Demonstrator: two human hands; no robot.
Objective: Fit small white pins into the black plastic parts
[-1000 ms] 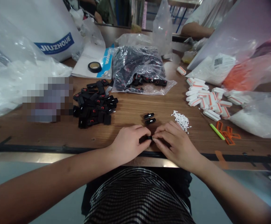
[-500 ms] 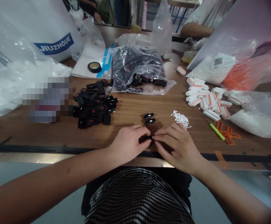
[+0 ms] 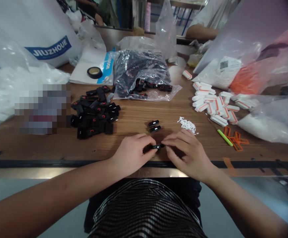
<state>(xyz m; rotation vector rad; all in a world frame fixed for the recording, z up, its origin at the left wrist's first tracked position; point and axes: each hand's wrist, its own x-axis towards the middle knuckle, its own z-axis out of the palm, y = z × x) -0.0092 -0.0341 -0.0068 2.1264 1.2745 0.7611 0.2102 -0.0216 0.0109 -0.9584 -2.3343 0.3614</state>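
Between my hands, near the table's front edge, is a small black connector housing [image 3: 157, 146] with a white dot on its upper face. The thumb and index finger of my left hand [image 3: 130, 153] pinch its left end. My right hand [image 3: 190, 153] has its fingertips closed in at the right end; whether they also hold a tiny part is hidden. Just beyond lie two similar black housings [image 3: 155, 129], each with white spots on top. A small heap of tiny white plugs [image 3: 187, 125] lies past my right fingers.
Black housings are piled [image 3: 94, 114] at left, with more in a clear bag [image 3: 141, 71] behind. Black tape [image 3: 94, 72] rests on papers. At right are white-and-orange pieces [image 3: 216, 104], a green-handled pick [image 3: 224, 137] and orange frames [image 3: 237, 142]. A person's arm [image 3: 201, 32] shows across the table.
The housing between my fingers shows more of its upper face and a white dot now. My hands stay nearly in place, while the whole view has shifted slightly.
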